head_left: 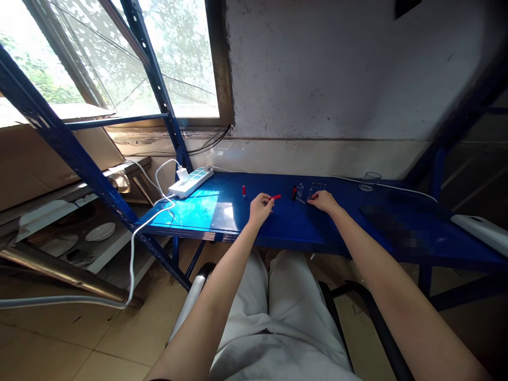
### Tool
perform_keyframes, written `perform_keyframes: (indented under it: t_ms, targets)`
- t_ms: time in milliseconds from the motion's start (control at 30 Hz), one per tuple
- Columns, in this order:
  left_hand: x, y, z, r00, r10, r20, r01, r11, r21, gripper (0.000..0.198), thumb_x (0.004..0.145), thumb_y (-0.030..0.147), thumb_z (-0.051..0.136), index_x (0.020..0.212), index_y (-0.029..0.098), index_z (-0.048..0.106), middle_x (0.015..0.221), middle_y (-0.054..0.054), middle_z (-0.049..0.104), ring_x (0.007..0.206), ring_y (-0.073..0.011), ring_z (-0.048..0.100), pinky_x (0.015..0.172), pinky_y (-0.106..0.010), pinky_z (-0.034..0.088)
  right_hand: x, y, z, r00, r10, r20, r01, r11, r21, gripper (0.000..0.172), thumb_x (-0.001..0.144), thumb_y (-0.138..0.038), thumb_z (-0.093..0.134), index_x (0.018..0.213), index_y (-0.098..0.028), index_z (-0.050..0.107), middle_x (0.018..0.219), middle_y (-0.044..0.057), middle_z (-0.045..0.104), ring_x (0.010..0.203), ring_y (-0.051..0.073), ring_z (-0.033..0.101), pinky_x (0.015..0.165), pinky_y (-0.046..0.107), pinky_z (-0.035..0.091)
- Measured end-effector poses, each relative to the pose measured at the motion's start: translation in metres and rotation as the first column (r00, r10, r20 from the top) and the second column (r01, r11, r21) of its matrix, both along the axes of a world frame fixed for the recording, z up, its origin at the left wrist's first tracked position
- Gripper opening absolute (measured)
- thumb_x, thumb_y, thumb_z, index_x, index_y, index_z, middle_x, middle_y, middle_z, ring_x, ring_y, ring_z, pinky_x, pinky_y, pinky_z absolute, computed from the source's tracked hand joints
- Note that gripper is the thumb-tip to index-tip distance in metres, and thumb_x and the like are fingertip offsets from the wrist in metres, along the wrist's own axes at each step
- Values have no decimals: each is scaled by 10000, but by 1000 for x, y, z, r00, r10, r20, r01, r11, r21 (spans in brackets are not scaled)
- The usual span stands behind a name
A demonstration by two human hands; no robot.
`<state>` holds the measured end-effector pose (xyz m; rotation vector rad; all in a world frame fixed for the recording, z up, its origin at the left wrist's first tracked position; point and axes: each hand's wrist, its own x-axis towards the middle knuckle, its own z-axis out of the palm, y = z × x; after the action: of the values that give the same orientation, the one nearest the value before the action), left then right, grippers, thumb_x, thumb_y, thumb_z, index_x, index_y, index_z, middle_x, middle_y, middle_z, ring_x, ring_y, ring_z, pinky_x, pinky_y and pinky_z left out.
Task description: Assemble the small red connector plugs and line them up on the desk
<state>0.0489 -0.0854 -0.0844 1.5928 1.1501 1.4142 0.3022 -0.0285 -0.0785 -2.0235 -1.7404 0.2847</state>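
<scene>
My left hand is closed around a thin red pen-like stick, which points to the right just above the blue table. To the right, my right hand has its fingertips pinched at a small clear tube; whether the tube is lifted is too small to tell. Beside those fingertips are more small clear tubes and a short red and black piece. Several tiny pieces stand in rows behind my right hand. Left of my left hand, a small red and white cylinder stands upright.
A white power strip with a plugged-in charger and cable lies at the left of the blue table. A clear glass stands at the back right. A white object sits at the right edge. Blue posts frame both sides.
</scene>
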Motion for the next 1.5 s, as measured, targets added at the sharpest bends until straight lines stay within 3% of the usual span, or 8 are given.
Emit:
perform_keyframes:
  t_ms: [133,367,600,933,1267,1500]
  targets:
    - [0,1,-2,1000,5,-5,-5,1000,12,203,769,362,584,825,169,558,705,-27,628,578,-115,591,505,-215,466,-7,-22,5,998,-41,56,37,997,64,153,753,-299,615,704,-156,640,716,127,643,700,232,613,585,303,439]
    - [0,2,-2,1000,17,-23,-17,1000,22,206,774,364,575,819,165,548,704,-26,622,540,-104,578,492,-212,462,-37,-45,2,972,108,208,-143,976,164,191,833,-327,507,819,-181,631,795,114,641,672,202,598,548,287,423]
    - [0,2,-3,1000,15,-20,-14,999,29,220,774,375,576,832,165,554,701,-30,624,557,-110,584,488,-209,463,-45,-39,-4,978,72,195,-98,987,124,215,820,-345,551,860,-150,631,928,177,606,792,267,614,625,338,443]
    - [0,6,-7,1000,24,-10,-24,999,41,205,767,368,578,812,170,553,694,-27,624,582,-119,598,477,-205,473,-53,-42,9,955,33,294,-13,997,-73,246,889,-280,410,951,-129,594,953,151,623,816,237,620,596,286,447]
    - [0,4,-4,1000,22,-10,-22,999,44,211,766,373,574,805,168,547,701,-30,633,568,-118,596,473,-217,475,-40,-65,19,971,20,238,-4,998,-65,146,827,-260,499,819,-148,592,797,125,638,673,222,614,514,277,407]
    - [0,4,-5,1000,23,2,-23,999,45,207,765,363,578,809,163,552,690,-28,628,554,-110,592,470,-202,467,-31,-78,32,998,41,-45,-41,999,-2,87,733,-258,599,721,-172,603,742,75,657,664,172,600,543,248,419]
